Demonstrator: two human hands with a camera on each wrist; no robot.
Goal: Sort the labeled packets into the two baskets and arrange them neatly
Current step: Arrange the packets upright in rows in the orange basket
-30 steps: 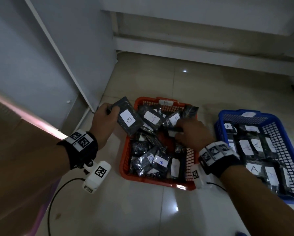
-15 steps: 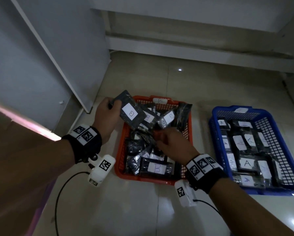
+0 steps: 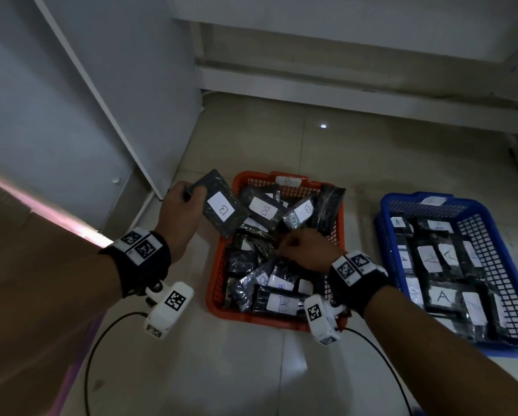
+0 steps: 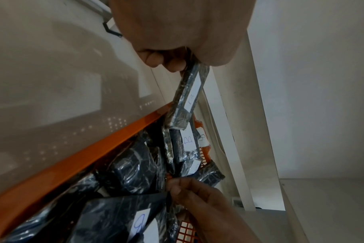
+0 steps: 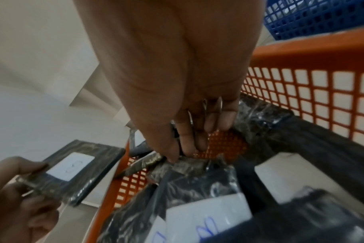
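The orange basket point(image 3: 251, 318) on the floor holds several dark wrapped packets with white B labels, lying in disorder. My left hand point(image 3: 191, 196) grips one B packet point(image 3: 221, 205) by its end, raised over the basket's back left corner; the left wrist view shows this packet point(image 4: 189, 97) hanging from my fingers point(image 4: 156, 59). My right hand point(image 3: 281, 247) reaches into the middle of the orange basket. Its thumb and fingers point(image 5: 183, 148) pinch the crinkled edge of a packet point(image 5: 177, 166) lying there. The blue basket point(image 3: 383, 223) to the right holds several A packets laid flat.
A white cabinet panel point(image 3: 101, 100) stands close on the left and a low wall ledge point(image 3: 341, 85) runs behind the baskets. Black cables point(image 3: 89, 355) from the wrist cameras trail over the tiled floor. A brown surface point(image 3: 26, 295) fills the lower left.
My right hand has drawn back from the far part of the orange basket to its middle and taken hold of a packet edge. My left hand still holds its B packet in about the same place.
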